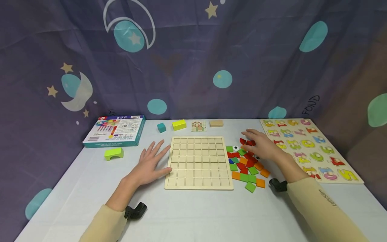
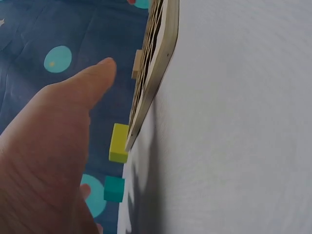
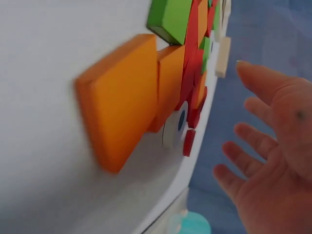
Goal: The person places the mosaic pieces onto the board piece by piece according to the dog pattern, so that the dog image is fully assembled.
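The loose pieces (image 1: 250, 163) lie on the bench (image 1: 181, 215) along the right side of the gridded board (image 1: 197, 165). As a group they stretch from far to near, roughly parallel to that edge, the longer way of the spread pointing at the person. The right hand (image 1: 260, 144) is much the nearer: it hangs over the far end of the spread, fingertips above the red pieces, so most of the pieces lie below it and back toward the person. Its grip is loose, the fingers spread and slightly bent, with nothing seen in it; the right wrist view shows a gap between the fingers and the pieces.

The left hand (image 1: 150, 165) is on the other side, across the board from the pieces. Its fingers are spread and it holds nothing. The thumb reaches over the board's left edge, and the left wrist view shows it raised clear of the wood. The board's cells show no pieces in them. To the right of the pieces lies a number puzzle (image 1: 338, 179).
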The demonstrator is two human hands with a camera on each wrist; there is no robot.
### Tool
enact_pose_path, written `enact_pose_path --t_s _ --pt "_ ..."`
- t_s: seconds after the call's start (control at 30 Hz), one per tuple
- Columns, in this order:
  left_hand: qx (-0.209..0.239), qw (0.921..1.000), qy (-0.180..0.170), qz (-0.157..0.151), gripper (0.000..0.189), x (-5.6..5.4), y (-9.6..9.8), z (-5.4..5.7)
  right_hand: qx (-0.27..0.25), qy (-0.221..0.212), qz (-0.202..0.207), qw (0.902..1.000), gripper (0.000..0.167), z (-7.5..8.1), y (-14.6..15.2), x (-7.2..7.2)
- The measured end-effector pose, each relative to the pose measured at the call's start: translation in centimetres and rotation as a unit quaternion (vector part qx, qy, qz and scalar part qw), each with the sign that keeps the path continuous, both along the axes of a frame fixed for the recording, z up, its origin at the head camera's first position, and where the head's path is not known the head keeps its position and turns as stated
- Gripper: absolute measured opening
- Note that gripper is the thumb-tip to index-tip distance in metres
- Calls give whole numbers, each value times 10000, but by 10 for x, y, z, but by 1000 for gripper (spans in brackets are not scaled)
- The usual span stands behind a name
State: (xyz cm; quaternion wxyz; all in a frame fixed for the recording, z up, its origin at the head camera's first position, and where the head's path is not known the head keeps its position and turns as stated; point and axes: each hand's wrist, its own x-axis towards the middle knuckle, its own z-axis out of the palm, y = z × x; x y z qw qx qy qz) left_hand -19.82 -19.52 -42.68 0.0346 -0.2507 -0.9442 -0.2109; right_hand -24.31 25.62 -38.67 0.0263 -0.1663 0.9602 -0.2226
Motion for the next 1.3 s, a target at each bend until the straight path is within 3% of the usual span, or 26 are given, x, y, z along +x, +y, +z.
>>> enact_pose_path --t_s 0.23,0.47,0.83,1.3 --pt "130 9982 -434 -386 83 -2 -4 -7 -161 -291 -221 9992 44 -3 0 -21" --pt "84 9970 -504 -586 79 0 -5 -8 92 -510 -441 9977 37 -6 -8 -33" --pt "-136 9968 -567 -555 78 -1 -5 -10 170 -1052 -768 9913 29 -5 -16 -42" --pt "13 9970 -589 -510 79 -3 -4 -11 190 -1416 -634 9877 29 -4 -15 -52"
